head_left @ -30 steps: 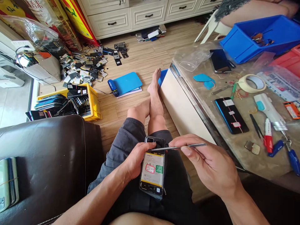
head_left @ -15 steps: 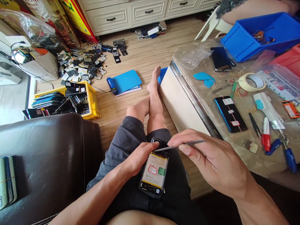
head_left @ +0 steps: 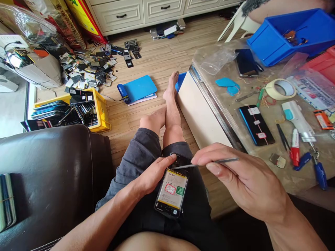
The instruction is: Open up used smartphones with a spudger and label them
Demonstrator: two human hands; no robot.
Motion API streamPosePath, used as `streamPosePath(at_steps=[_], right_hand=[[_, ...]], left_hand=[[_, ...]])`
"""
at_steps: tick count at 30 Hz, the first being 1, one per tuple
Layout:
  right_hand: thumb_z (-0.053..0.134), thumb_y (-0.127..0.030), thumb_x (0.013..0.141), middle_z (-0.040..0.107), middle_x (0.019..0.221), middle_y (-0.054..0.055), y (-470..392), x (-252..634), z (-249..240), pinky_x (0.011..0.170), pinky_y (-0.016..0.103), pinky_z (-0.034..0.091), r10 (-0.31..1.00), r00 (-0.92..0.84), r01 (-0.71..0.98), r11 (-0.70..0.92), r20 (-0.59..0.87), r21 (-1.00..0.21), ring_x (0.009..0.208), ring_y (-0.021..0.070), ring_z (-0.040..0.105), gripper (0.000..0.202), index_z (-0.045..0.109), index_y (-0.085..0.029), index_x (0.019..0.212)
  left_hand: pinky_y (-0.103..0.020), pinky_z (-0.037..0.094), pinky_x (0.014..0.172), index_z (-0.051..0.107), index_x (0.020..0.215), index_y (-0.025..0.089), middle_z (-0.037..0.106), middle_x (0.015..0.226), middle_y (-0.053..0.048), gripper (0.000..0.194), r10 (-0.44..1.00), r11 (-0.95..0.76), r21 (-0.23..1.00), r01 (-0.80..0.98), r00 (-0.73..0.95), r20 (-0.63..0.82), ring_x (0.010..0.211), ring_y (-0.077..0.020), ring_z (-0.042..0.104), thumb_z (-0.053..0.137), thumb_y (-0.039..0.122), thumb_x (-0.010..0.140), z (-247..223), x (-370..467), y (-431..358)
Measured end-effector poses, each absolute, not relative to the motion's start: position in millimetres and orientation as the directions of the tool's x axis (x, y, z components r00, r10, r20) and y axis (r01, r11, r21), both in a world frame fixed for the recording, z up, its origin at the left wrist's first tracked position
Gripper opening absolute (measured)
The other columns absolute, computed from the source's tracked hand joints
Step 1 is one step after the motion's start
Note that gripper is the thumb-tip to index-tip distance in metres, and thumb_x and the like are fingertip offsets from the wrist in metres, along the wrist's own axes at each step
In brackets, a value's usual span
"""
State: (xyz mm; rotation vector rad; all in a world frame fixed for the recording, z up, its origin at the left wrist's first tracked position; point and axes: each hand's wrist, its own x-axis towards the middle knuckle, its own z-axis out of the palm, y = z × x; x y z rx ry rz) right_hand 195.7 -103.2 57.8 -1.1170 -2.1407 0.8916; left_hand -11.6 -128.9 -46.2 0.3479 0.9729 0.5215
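An opened phone (head_left: 172, 190) rests on my lap, its battery marked with a red-framed label and a green sticker. My left hand (head_left: 157, 174) grips the phone's upper left side, the thumb lying near the camera area. Between the thumb and fingers of my right hand (head_left: 235, 174) is a thin metal tool (head_left: 187, 166). The tool's tip touches or hovers just over the phone above the battery's top edge; which of the two, I cannot tell.
On the right, a table (head_left: 251, 129) bears a dark phone (head_left: 256, 124), tape (head_left: 280, 89), tweezers, a red marker and a blue bin (head_left: 274, 42). A yellow crate (head_left: 104, 113) of phones, a parts pile and a blue folder (head_left: 142, 88) lie on the floor. A dark leather seat (head_left: 52, 164) stands left.
My right hand has shifted slightly right with the metal tool, whose tip remains near the top of the battery. My left hand still holds the phone. The whole view has shifted slightly.
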Motion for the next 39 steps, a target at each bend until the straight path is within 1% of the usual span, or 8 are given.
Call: streamPosePath(at_steps=[7, 13, 15, 18, 20, 23, 32, 39], right_hand=[[0.053, -0.015, 0.103, 0.078, 0.108, 0.003, -130.8, 189.8, 64.7, 0.09, 0.021, 0.058, 0.748, -0.63, 0.498, 0.595, 0.207, -0.631, 0.095, 0.0139, 0.075, 0.019, 0.066, -0.023, 0.116], [0.05, -0.004, 0.098, 0.079, 0.111, 0.008, -172.8, 174.4, 49.6, 0.095, 0.025, 0.059, 0.777, -0.55, 0.51, 0.603, 0.306, -0.613, 0.101, 0.0179, 0.076, 0.031, 0.069, -0.017, 0.118], [0.052, -0.008, 0.099, 0.08, 0.107, 0.005, -168.7, 176.7, 43.4, 0.092, 0.023, 0.06, 0.846, -0.453, 0.543, 0.512, 0.281, -0.666, 0.097, 0.0171, 0.077, 0.027, 0.071, -0.021, 0.113], [0.054, -0.024, 0.104, 0.08, 0.096, 0.003, -142.3, 189.7, 29.2, 0.077, 0.023, 0.063, 0.977, -0.215, 0.543, 0.129, 0.012, -0.829, 0.084, 0.0163, 0.078, 0.019, 0.073, -0.024, 0.101], [0.056, -0.036, 0.104, 0.078, 0.092, 0.003, -121.6, 200.0, 14.1, 0.073, 0.025, 0.064, 0.974, -0.149, 0.382, -0.105, -0.173, -0.918, 0.077, 0.0167, 0.077, 0.023, 0.073, -0.022, 0.096], [0.065, -0.046, 0.097, 0.075, 0.093, 0.004, -102.5, 208.9, -12.5, 0.075, 0.029, 0.065, 0.929, -0.188, 0.106, -0.303, -0.319, -0.947, 0.079, 0.0175, 0.074, 0.028, 0.074, -0.02, 0.092], [0.085, -0.055, 0.077, 0.075, 0.086, 0.003, -101.1, 204.5, -50.6, 0.072, 0.025, 0.061, 0.812, -0.21, -0.157, -0.578, -0.545, -0.801, 0.077, 0.0143, 0.071, 0.039, 0.072, -0.02, 0.086], [0.078, -0.054, 0.084, 0.073, 0.084, 0.001, -100.2, 198.0, -55.6, 0.072, 0.024, 0.058, 0.819, -0.234, -0.18, -0.566, -0.523, -0.805, 0.076, 0.0132, 0.068, 0.036, 0.071, -0.019, 0.085]], left_hand=[[-0.029, 0.047, 0.065, 0.074, 0.082, 0.013, 0.071, 0.072, -0.006, 0.048, 0.535, 0.844, 0.469, -0.259, 0.444, -0.719, 0.063, -0.017, 0.06, 0.065, 0.06, 0.087, -44.2, -10.8, -128.7], [-0.029, 0.046, 0.063, 0.068, 0.072, 0.014, 0.067, 0.066, -0.004, 0.053, 0.546, 0.837, 0.495, -0.233, 0.4, -0.736, 0.061, -0.0173, 0.058, 0.065, 0.065, 0.085, -52.1, -9.8, -131.5], [-0.028, 0.044, 0.061, 0.067, 0.071, 0.015, 0.065, 0.064, -0.003, 0.054, 0.544, 0.838, 0.506, -0.206, 0.398, -0.739, 0.058, -0.0156, 0.056, 0.064, 0.067, 0.084, -55.2, -9.3, -134.2], [-0.026, 0.039, 0.056, 0.066, 0.071, 0.015, 0.064, 0.064, -0.003, 0.057, 0.53, 0.836, 0.535, -0.12, 0.426, -0.733, 0.055, -0.0126, 0.05, 0.062, 0.07, 0.085, -57.3, -7.6, -138.7], [-0.025, 0.036, 0.054, 0.065, 0.071, 0.015, 0.062, 0.064, -0.002, 0.058, 0.516, 0.834, 0.547, -0.077, 0.461, -0.722, 0.054, -0.0111, 0.048, 0.061, 0.071, 0.085, -58.1, -6.0, -141.8], [-0.024, 0.032, 0.051, 0.062, 0.068, 0.015, 0.058, 0.061, 0.0, 0.06, 0.504, 0.833, 0.55, -0.061, 0.493, -0.709, 0.053, -0.0095, 0.044, 0.061, 0.073, 0.084, -59.6, -4.1, -146.2], [-0.024, 0.031, 0.052, 0.063, 0.071, 0.014, 0.056, 0.062, 0.0, 0.061, 0.517, 0.835, 0.544, -0.086, 0.465, -0.719, 0.053, -0.0091, 0.042, 0.058, 0.073, 0.086, -61.9, -3.8, -152.6], [-0.024, 0.037, 0.054, 0.069, 0.078, 0.013, 0.064, 0.067, -0.003, 0.06, 0.474, 0.87, 0.478, -0.12, 0.469, -0.745, 0.054, -0.0108, 0.051, 0.063, 0.073, 0.084, -67.4, -0.8, -147.0]])
